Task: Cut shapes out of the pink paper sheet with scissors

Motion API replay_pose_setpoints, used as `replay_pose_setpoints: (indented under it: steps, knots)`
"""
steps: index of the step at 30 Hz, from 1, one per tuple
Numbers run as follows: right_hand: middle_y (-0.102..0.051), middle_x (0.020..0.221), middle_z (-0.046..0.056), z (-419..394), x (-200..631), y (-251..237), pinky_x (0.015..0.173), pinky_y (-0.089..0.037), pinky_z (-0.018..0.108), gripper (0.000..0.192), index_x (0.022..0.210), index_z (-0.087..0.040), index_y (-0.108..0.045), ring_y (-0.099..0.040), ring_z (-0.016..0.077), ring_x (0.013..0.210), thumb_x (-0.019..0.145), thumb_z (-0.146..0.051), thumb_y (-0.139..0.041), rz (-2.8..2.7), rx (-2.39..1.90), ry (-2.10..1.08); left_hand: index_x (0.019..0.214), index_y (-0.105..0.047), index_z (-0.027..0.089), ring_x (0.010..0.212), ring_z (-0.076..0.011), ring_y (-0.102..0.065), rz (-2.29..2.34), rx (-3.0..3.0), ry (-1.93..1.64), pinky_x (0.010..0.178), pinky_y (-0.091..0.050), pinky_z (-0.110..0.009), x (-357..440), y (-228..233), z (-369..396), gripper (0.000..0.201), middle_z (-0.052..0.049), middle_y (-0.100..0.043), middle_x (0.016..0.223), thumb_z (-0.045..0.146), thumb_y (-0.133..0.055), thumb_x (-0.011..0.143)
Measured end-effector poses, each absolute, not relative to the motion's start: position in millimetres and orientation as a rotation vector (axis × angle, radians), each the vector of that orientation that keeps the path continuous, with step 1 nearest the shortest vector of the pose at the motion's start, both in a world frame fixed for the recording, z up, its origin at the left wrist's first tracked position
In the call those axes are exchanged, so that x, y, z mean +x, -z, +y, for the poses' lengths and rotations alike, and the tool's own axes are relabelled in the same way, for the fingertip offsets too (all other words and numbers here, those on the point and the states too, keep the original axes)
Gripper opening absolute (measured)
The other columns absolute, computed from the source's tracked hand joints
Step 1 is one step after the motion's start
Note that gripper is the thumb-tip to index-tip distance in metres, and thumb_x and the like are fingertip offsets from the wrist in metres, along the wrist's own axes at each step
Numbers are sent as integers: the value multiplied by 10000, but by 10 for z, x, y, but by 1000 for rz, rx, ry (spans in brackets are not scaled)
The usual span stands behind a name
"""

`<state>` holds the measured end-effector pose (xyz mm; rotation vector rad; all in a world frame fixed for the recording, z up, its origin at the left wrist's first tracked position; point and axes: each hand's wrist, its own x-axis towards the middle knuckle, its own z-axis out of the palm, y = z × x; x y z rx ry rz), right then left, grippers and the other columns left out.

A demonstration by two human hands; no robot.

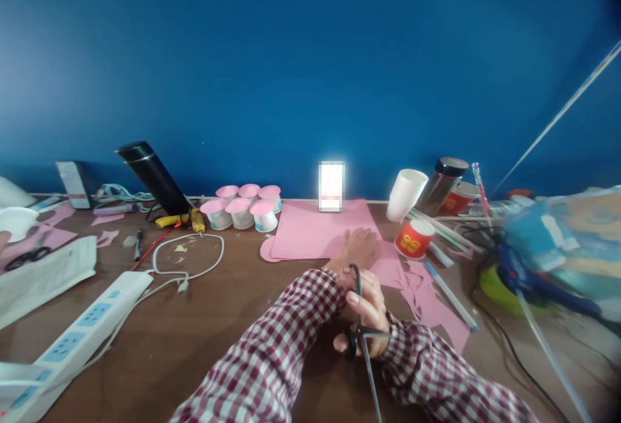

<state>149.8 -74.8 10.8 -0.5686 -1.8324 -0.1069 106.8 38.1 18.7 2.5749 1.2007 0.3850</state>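
My left hand [358, 248] reaches forward and lies flat, a little blurred, at the lower right of a pink paper sheet [310, 229]. Its fingers are stretched out. A round pink piece [266, 249] sticks out from under the sheet's left side. Just below, my right hand [372, 300] crosses close to my left wrist and is closed on a pair of scissors [369, 371]. Their dark handles are round my fingers, and the blades point back toward me, slightly apart. Pink offcuts [431, 300] lie right of my hands.
Small pink-topped cups [240, 213] stand left of the sheet. On the right are a red paper cup [414, 239], white cups [406, 194], a dark jar [442, 185] and a blue glue gun [538, 284]. A power strip [72, 345] and black bottle [154, 177] are left.
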Motion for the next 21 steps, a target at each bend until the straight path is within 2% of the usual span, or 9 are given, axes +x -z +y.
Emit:
replay_pose_setpoints:
  steps: [3,9,14,18,21]
  knots:
    - [-567,1121,132,-724,1522,-143,883,-441,541,586,1380,-268,-318,-556,326,1069,867,-514,-459,-1830,-578,125,1194,-483,205,1208,-297,-420,1204,2549,-306,1014,-284,-519,1113,-179,462,445,-127,-533,1234,443,-533,821]
    - [-571,1131,145,-720,1511,-214,881,-432,553,577,1378,-255,-318,-556,340,1074,873,-498,-454,-1844,-582,125,1131,-547,203,1095,-303,-486,1204,2498,-330,937,-374,-456,1096,-158,519,492,-129,-544,1137,460,-638,722]
    - [-575,1119,157,-714,1509,-220,858,-441,552,575,1383,-218,-319,-565,340,1059,890,-497,-422,-1862,-561,146,992,-642,196,1033,-288,-526,1176,2368,-457,882,-421,-385,1060,-163,568,381,-123,-587,1057,335,-706,642]
    - [-585,1122,155,-701,1523,-232,851,-453,549,546,1347,-224,-356,-578,342,1054,876,-487,-444,-1874,-567,159,863,-659,176,889,-249,-587,1173,2237,-572,813,-452,-364,1058,-132,591,205,-100,-645,915,207,-634,662]
    - [-588,1134,154,-700,1530,-241,862,-450,538,556,1352,-226,-351,-581,342,1051,870,-477,-468,-1890,-588,152,905,-648,185,795,-211,-601,1175,2106,-686,763,-464,-337,1046,-134,589,260,-62,-666,844,134,-575,660]
